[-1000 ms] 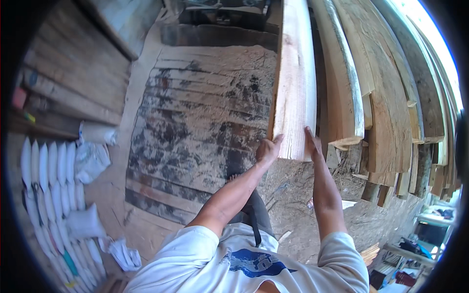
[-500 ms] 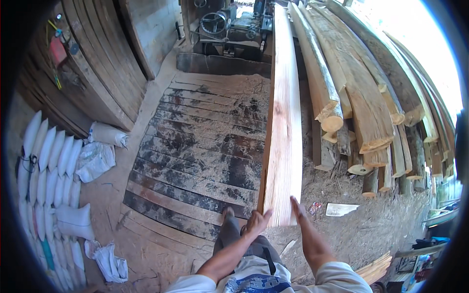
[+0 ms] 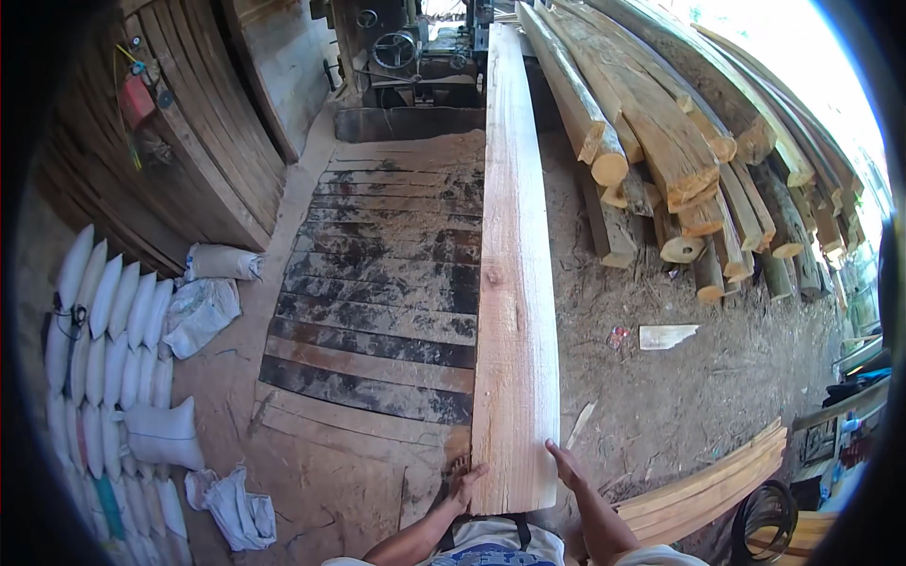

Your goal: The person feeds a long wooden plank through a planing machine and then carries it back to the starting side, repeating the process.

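A long pale sawn board (image 3: pixel 512 311) stretches from my waist up toward a machine (image 3: pixel 406 52) with handwheels at the top of the view. My left hand (image 3: pixel 465 488) grips the board's left edge near its close end, fingers partly hidden under it. My right hand (image 3: pixel 569 465) holds the opposite edge, thumb along the side. To the right of the board lies a large stack of logs and rough planks (image 3: pixel 665 132).
Dark floor slats (image 3: pixel 368 311) strewn with sawdust lie left of the board. White sacks (image 3: pixel 123 311) are stacked beside wooden panels (image 3: pixel 189 123) at left. Lower right are cut planks (image 3: pixel 698 476), a black coil (image 3: pixel 766 528) and a wood scrap (image 3: pixel 666 337) on the dirt floor.
The board's near end and both hands have come down the view toward my body. More of the board, the log stack and the machine now shows.
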The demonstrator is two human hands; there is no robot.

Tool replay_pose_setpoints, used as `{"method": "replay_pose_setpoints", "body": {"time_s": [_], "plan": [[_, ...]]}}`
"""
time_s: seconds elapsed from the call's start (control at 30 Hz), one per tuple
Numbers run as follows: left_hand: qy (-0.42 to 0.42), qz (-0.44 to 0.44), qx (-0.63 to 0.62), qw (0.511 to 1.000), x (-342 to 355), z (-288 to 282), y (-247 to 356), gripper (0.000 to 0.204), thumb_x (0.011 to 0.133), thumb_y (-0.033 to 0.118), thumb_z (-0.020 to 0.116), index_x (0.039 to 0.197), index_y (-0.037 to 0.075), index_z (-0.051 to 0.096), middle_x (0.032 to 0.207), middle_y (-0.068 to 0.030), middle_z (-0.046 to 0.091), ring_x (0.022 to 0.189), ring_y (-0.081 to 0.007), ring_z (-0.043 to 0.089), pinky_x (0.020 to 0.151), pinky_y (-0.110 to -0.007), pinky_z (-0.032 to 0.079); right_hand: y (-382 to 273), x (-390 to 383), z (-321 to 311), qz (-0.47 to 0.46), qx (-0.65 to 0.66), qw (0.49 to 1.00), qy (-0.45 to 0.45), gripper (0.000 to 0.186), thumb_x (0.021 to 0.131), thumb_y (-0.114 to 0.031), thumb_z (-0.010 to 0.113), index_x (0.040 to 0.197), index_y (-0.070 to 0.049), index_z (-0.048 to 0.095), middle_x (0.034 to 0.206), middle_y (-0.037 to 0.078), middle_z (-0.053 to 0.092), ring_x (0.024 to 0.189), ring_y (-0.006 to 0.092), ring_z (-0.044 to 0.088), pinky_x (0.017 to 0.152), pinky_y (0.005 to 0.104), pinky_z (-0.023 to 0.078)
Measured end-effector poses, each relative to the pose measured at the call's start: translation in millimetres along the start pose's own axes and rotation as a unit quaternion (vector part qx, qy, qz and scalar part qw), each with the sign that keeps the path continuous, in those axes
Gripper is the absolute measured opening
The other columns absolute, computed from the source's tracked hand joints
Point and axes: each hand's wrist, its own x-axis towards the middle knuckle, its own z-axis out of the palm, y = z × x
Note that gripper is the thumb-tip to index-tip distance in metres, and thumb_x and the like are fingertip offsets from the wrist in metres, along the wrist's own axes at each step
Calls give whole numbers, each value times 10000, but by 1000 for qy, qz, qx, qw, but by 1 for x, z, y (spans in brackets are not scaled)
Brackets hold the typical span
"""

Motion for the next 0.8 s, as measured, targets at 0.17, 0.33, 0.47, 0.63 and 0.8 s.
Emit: {"method": "replay_pose_setpoints", "body": {"time_s": [0.17, 0.33, 0.47, 0.63, 0.8], "plan": [[22, -61, -76, 995, -107, -13, -69, 698, 788, 446, 660, 1292, -4, 484, 1256, -136, 543, 1155, -241, 516, 1002, -367, 390, 44, -22, 42, -115, 90, 989, 36, 745, 955, -539, 371, 1379, 73, 354, 1411, 151, 397, 1296, 251, 364, 1091, 357, 246], [-31, -7, -169, 985, -177, -26, -95, 843, 815, 651, 530, 1350, 7, 431, 1294, -131, 532, 1168, -250, 520, 1018, -377, 385, 89, -81, 60, -130, 111, 983, 63, 716, 934, -534, 427, 1390, 15, 385, 1369, 117, 443, 1238, 233, 414, 1061, 352, 289], [-113, 22, -191, 975, -273, 1, -48, 1152, 679, 915, 281, 1401, 23, 378, 1371, -139, 480, 1243, -265, 477, 1065, -397, 339, 71, -158, 47, -261, 285, 917, -94, 581, 947, -458, 442, 1338, -28, 453, 1256, 61, 543, 1120, 156, 510, 994, 322, 371], [-319, 109, -207, 918, -347, 67, 28, 1370, 575, 986, 173, 1421, -91, 229, 1441, -216, 362, 1313, -311, 378, 1098, -398, 271, -20, -255, 7, -342, 339, 839, -254, 556, 952, -461, 424, 1256, -2, 503, 1118, 143, 618, 987, 234, 622, 892, 379, 490], [-343, 217, -172, 898, -375, 98, 50, 1256, 673, 929, 221, 1399, -94, 281, 1394, -241, 413, 1262, -315, 444, 1067, -398, 325, -49, -252, -14, -362, 280, 858, -233, 558, 938, -465, 465, 1232, 7, 512, 1059, 148, 632, 897, 235, 648, 843, 385, 517]]}}
